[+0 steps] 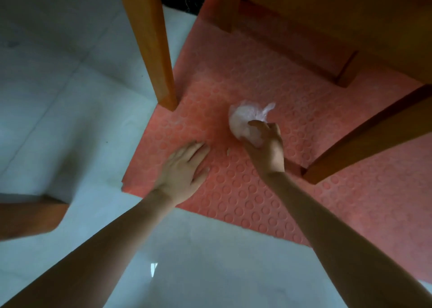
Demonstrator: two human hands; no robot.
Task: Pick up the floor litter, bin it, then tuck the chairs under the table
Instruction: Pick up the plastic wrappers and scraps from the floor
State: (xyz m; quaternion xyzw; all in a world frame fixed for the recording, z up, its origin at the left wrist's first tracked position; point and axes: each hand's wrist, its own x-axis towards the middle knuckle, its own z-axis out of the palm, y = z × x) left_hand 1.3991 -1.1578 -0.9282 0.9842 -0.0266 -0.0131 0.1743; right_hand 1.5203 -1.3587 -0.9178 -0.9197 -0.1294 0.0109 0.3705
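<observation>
Left hand [184, 167] lies spread flat on the pink mat [257, 202]. At its two o'clock, right hand [266, 148] curls round the white wad [245, 118], low over the mat. Its loose tail may slip free, and lifting could knock the wooden leg [364, 139] at three o'clock.

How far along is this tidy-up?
Early on; nothing looks finished yet. In hand: the right hand grips a crumpled white wad down at the pink mat, and the left hand is open nearby. Left: binning it (no bin in view) and tucking in chairs; only wooden legs show.
</observation>
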